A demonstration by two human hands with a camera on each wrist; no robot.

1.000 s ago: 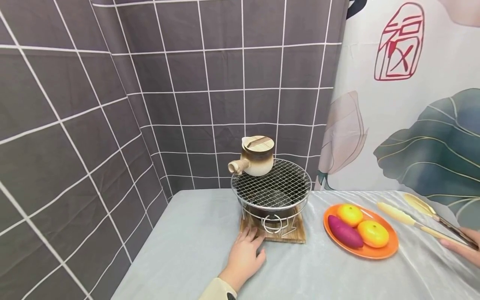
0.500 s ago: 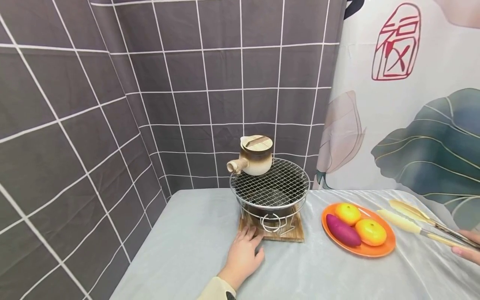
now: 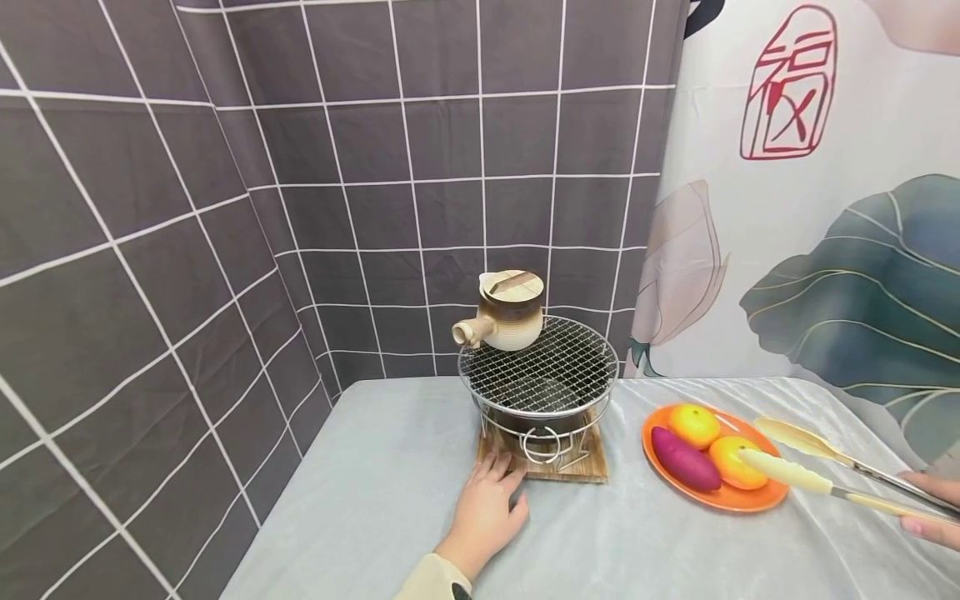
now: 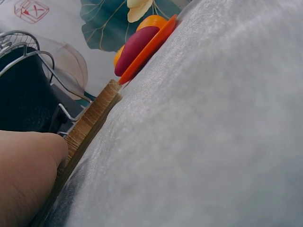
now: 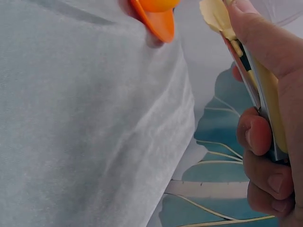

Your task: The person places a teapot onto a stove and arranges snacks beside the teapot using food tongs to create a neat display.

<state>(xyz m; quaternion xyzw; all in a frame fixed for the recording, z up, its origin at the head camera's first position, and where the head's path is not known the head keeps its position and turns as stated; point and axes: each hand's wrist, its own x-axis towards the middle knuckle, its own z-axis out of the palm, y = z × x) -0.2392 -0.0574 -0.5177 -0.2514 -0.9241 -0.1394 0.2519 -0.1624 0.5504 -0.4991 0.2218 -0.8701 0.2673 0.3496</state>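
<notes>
Rests the left hand [image 3: 487, 512], with fingers extended, on the near left of the wooden board [image 3: 592, 468]. With the right hand [image 5: 293, 90], well apart, grips the tongs [image 3: 791, 473] with tips parted and one across the nearer tangerine [image 3: 729, 461] in the head view; cannot tell whether touching. Has another tangerine [image 3: 693, 426] and a purple sweet potato [image 3: 685, 460] on the same orange plate [image 3: 731, 502]. Farther back, shows a lidded pot [image 3: 517, 332] on the round mesh grill [image 3: 570, 367], above that board on a gray-covered bench [image 3: 360, 500].
</notes>
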